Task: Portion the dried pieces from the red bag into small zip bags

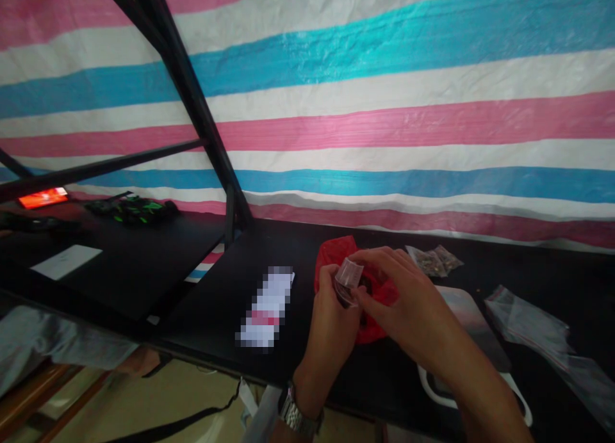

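Left hand (pixel 329 308): up over the bench (pixel 225 296), fingers curled around a small clear baggie (pixel 348 276), wristwatch (pixel 298 416) on the wrist.
Right hand (pixel 408 302): comes in from the right, fingers pinched on the same baggie, so both hands have hold of it.
Baggie: sits between the two hands, just above a red bag (pixel 336 254); can't really tell what's inside.
Red bag: crumpled on the bench right behind the hands.
Filled baggies (pixel 434 259): a couple lying near the striped tarp (pixel 384 110), just past the right hand.
Empty bags (pixel 533 328): clear pile at far right.
White tray (pixel 473 340): under the right forearm, partly hidden.
Label (pixel 266 305): blurred, left of the hands.
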`<state>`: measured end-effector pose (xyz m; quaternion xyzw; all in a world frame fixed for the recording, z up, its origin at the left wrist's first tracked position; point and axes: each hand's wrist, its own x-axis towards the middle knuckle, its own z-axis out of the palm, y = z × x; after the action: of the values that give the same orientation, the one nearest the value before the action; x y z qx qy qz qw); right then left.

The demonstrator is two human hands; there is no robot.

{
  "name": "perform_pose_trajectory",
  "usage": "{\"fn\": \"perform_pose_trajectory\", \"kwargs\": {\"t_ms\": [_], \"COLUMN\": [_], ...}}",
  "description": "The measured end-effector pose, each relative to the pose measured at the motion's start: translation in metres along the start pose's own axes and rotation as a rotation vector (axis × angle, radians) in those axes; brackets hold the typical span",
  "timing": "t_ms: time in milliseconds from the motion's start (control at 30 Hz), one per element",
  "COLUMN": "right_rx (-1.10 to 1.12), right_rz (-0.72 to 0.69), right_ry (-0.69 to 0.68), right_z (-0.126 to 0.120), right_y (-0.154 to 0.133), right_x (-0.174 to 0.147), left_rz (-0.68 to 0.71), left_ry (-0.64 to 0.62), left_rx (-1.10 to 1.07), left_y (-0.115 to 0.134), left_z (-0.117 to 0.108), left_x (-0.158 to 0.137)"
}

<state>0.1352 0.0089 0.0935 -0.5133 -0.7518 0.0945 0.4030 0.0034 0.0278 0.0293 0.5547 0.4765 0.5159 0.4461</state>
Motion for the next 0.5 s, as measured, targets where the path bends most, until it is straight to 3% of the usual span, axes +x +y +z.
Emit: {"fn": "perform_pose_trajectory", "kwargs": {"t_ms": [167,367,500], "right_rx": [0.010,-0.189,-0.439], "right_rz": [0.094,0.281,0.413], "right_ry": [0.147,-0.120,-0.149], "right_z": [0.001,0.029,0.051], "right_y": [0.020,0.051,0.047], "right_x": [0.000,0.000,0.003], "left_rz": [0.011,-0.144,-0.109], "left_ry": [0.119,0.232,0.288], "left_rx": [0.097,0.352,0.564], "left_y": [0.011,0.002,-0.016], "left_z": [-0.005,-0.010,-0.011], "left_x": [-0.001,-0.001,0.004]}}
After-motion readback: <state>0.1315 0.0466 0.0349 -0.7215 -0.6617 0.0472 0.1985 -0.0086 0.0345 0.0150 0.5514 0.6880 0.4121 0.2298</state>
